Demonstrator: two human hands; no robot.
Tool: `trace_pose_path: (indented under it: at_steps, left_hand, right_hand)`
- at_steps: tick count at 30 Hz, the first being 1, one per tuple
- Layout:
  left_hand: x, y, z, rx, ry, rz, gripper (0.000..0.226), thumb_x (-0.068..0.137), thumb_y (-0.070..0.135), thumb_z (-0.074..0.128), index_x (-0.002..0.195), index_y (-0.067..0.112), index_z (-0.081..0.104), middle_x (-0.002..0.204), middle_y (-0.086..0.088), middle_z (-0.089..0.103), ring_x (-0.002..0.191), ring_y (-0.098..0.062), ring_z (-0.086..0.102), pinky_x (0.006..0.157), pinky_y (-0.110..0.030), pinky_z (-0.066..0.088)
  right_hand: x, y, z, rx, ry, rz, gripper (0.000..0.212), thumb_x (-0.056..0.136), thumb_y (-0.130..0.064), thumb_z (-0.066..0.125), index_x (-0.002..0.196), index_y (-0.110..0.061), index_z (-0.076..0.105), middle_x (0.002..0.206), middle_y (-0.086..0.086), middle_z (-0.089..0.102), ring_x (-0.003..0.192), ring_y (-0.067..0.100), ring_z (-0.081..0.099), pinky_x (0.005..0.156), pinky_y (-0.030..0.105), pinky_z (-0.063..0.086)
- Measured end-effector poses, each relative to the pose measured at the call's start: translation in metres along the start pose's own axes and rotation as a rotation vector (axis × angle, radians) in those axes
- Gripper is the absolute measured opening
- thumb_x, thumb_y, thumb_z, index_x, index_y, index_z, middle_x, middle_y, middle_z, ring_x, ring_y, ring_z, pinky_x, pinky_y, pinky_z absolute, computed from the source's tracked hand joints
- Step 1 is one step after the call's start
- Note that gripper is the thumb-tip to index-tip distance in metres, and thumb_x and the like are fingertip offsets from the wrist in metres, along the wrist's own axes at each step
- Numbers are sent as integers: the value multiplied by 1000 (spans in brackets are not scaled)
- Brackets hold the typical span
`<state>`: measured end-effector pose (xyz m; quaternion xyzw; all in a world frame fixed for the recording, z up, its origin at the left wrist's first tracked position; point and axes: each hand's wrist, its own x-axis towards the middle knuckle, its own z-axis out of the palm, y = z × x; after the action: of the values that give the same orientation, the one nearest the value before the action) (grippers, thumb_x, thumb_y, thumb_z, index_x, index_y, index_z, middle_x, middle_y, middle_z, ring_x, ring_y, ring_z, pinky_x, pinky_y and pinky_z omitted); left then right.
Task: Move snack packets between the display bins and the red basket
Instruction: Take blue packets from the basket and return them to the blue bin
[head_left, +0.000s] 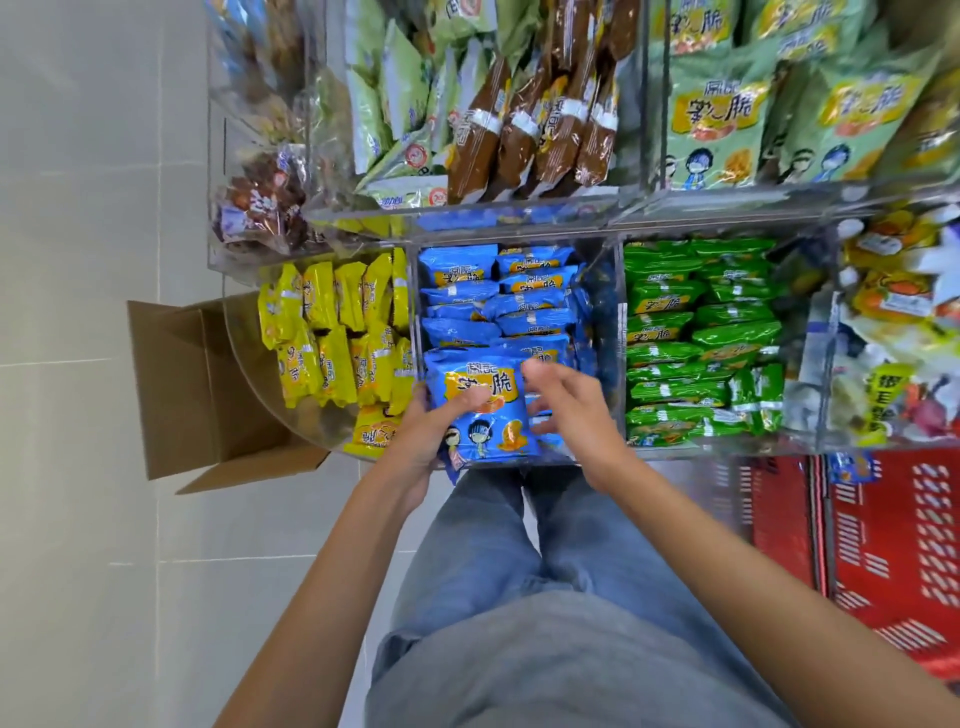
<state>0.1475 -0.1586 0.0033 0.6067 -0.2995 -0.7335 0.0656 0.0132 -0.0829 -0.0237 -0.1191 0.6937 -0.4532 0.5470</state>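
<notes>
**Left hand gripping a blue packet at the front of the middle bin**

The left hand (431, 431) is gripping a blue snack packet (483, 410), with the thumb lying across its printed face and the fingers curling behind its left edge. The packet is standing tilted at the front of the middle display bin (621, 332), a clear-walled compartment. The right hand (576, 415) is hovering just beside the packet's right edge with its fingers loosely spread and holding nothing; motion blur is hiding whether the fingertips are touching the wrapper.

Behind the held packet, more blue packets (498, 306) are lying in 2 stacked columns and filling the same bin. Yellow packets (332, 338) are standing in the curved bin to the left, and green packets (696, 338) are filling the bin to the right. On the tier above, brown packets (540, 119) and pale green packets (717, 119) are leaning in their own compartments.

The red basket (893, 545) is sitting on the floor at the lower right, below the bins, with 1 small blue packet (849, 467) showing at its top edge. An open cardboard box (197, 395) is standing on the floor to the left.
</notes>
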Motion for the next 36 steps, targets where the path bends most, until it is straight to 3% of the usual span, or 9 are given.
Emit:
trace_pose_path:
  at_steps: [4, 6, 10, 14, 18, 23, 27, 31, 36]
  left_hand:
    - [-5, -5, 4, 91, -61, 5, 87, 62, 62, 55, 136, 16, 44, 121, -13, 65, 107, -33, 64, 97, -54, 47]
    - [-5, -8, 4, 150, -32, 21, 90, 61, 70, 44, 133, 16, 47, 120, -12, 66, 106, -32, 65, 95, -53, 49]
    - [-2, -20, -4, 154, 69, 41, 67, 74, 61, 54, 129, 23, 50, 124, -3, 63, 112, -25, 61, 98, -50, 47]
    - [5, -30, -19, 86, 148, 7, 48, 84, 43, 63, 126, 21, 54, 114, -3, 69, 92, -19, 69, 79, -36, 56]
    - [4, -37, -32, 13, 215, -21, 44, 86, 39, 64, 124, 18, 53, 111, -7, 69, 81, -17, 69, 66, -31, 55]
    - [3, -45, -40, -9, 240, -19, 47, 87, 38, 62, 128, 17, 51, 113, -9, 69, 85, -22, 68, 67, -32, 55]
    - [2, -51, -42, -37, 233, -18, 44, 88, 37, 61, 128, 19, 52, 112, -7, 69, 89, -23, 69, 70, -34, 56]
    - [3, -56, -43, -64, 241, -26, 42, 88, 37, 61, 126, 20, 53, 107, -5, 71, 81, -16, 70, 64, -28, 58]
    - [3, -60, -38, -54, 235, -37, 46, 88, 39, 61, 128, 19, 52, 102, -2, 71, 70, -9, 71, 53, -23, 55]
  right_hand:
    - [-13, -7, -3, -83, -54, 3, 33, 75, -23, 77, 103, -22, 60, 91, -6, 55, 70, 7, 54, 67, 19, 52]
    - [-14, -9, -9, -58, -95, 30, 23, 75, -18, 76, 93, -23, 62, 92, -5, 59, 84, 8, 57, 72, 18, 52]
    - [-11, -7, -27, 88, -123, 104, 31, 77, -9, 72, 105, -16, 60, 105, 3, 66, 100, 13, 63, 81, 22, 51]
    - [-4, -8, -48, 161, -35, 58, 30, 77, 0, 69, 91, -19, 51, 67, -18, 67, 80, 11, 68, 50, 12, 43]
    - [14, 3, -48, -37, 100, -76, 40, 67, 16, 71, 80, -16, 50, 71, -2, 68, 65, 9, 65, 56, 21, 51]
    - [44, 34, -30, -351, 168, -172, 34, 69, 8, 75, 81, -9, 48, 77, -1, 55, 71, 11, 51, 61, 13, 41]
    - [60, 64, -21, -501, 303, -151, 32, 71, -3, 77, 86, -14, 51, 88, 2, 56, 81, 17, 52, 73, 30, 45]
    - [65, 80, -19, -643, 372, -126, 37, 74, -15, 77, 106, -12, 56, 109, 10, 59, 96, 27, 59, 86, 40, 49]
    - [59, 83, -21, -603, 363, -68, 54, 76, -22, 77, 124, -14, 53, 117, 7, 61, 78, 16, 58, 75, 32, 51]
